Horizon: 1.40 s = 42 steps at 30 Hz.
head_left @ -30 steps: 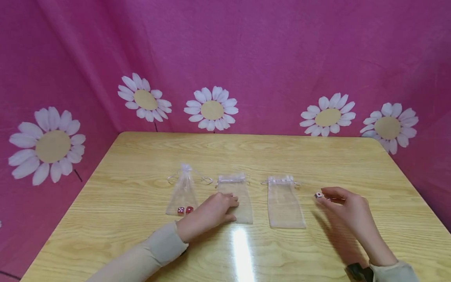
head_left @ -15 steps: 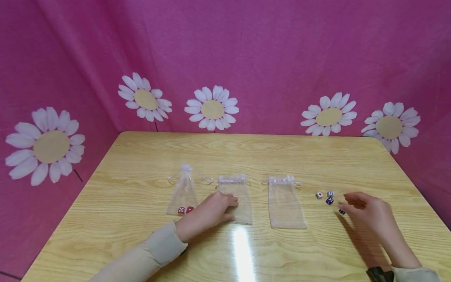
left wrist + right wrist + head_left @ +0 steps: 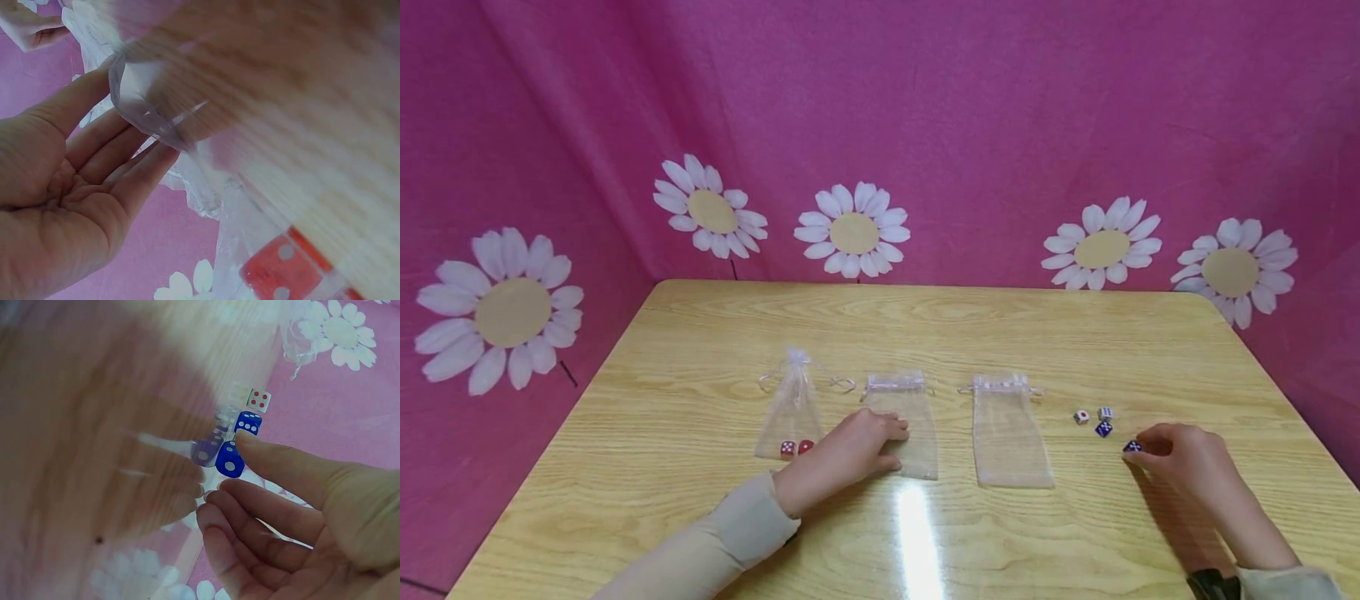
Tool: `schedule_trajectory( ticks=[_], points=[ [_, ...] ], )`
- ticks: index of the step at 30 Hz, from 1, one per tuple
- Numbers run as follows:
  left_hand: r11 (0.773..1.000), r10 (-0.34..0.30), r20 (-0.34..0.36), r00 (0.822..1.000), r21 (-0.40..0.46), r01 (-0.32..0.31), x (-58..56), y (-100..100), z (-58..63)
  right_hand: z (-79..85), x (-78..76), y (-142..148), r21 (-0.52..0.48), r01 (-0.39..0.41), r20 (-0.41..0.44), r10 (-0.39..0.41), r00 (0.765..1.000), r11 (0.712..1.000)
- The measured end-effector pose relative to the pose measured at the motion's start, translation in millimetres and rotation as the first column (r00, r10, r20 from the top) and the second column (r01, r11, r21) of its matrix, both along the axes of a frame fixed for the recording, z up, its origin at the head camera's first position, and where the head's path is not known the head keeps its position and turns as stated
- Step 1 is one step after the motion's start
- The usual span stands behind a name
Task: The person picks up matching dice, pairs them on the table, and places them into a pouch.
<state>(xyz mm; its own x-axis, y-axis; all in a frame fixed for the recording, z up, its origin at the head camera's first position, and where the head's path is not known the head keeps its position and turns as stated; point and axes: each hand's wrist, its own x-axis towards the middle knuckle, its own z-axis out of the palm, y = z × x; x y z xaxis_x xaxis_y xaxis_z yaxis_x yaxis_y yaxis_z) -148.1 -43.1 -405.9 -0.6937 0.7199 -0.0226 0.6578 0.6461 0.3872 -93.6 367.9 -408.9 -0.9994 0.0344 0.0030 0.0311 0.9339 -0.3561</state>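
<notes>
My right hand (image 3: 1195, 467) pinches a blue die (image 3: 231, 461) at the table's right side, thumb on one side and forefinger on the other. Just beyond it lie a second blue die (image 3: 1103, 428) and two white dice, one with a red dot (image 3: 1081, 417) and one with blue dots (image 3: 1106, 412). My left hand (image 3: 850, 454) rests on the middle sheer drawstring bag (image 3: 917, 442), its thumb and fingers spread over the mesh. Left of that, a drawn-shut sheer bag (image 3: 790, 408) contains two red dice (image 3: 787, 449), partly behind my left hand.
Another flat sheer bag (image 3: 1011, 442) lies between the middle bag and the loose dice, its ribbon end facing away from me. The wooden table (image 3: 925, 325) backs onto a pink cloth (image 3: 970, 125) printed with daisies.
My right hand has let go of the white die and moved right, onto the blue die. The other dice have come into sight beside it. My left hand stays on the middle bag.
</notes>
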Motion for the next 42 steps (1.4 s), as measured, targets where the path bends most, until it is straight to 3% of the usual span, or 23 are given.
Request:
schedule_trajectory(
  ticks=[12,17,22,27,33,38,42],
  points=[
    [1.0,-0.017,-0.018,1.0,-0.007,0.017,-0.1,0,-1.7,-2.9,-2.1,-2,0.036,-0.04,-0.03,0.041,0.999,0.999],
    [1.0,-0.021,-0.026,0.999,-0.009,0.02,0.1,0,-0.9,-1.4,0.9,-4,-0.004,0.005,-0.049,-0.005,0.999,1.0],
    [1.0,-0.019,-0.026,0.999,-0.006,0.019,-0.3,0,-0.5,0.6,6.3,-11,-0.075,0.034,-0.126,-0.044,0.991,0.997],
    [1.0,-0.018,-0.027,0.999,-0.007,0.018,-1.7,1,-0.4,4.4,9.9,-26,-0.157,0.013,-0.23,-0.049,0.972,0.988],
    [1.0,0.0,-0.008,1.0,-0.022,-0.001,-2.2,1,-1.2,5.7,8.8,-42,-0.192,-0.077,-0.394,-0.005,0.919,0.978],
    [1.0,0.0,-0.008,1.0,-0.019,-0.001,-1.8,0,-1.9,9.2,11.0,-56,-0.224,-0.135,-0.45,0.02,0.893,0.965],
    [1.0,-0.001,-0.008,1.0,-0.011,0.0,-1.7,0,-1.9,14.0,14.5,-67,-0.273,-0.171,-0.461,0.027,0.887,0.947]
  ],
)
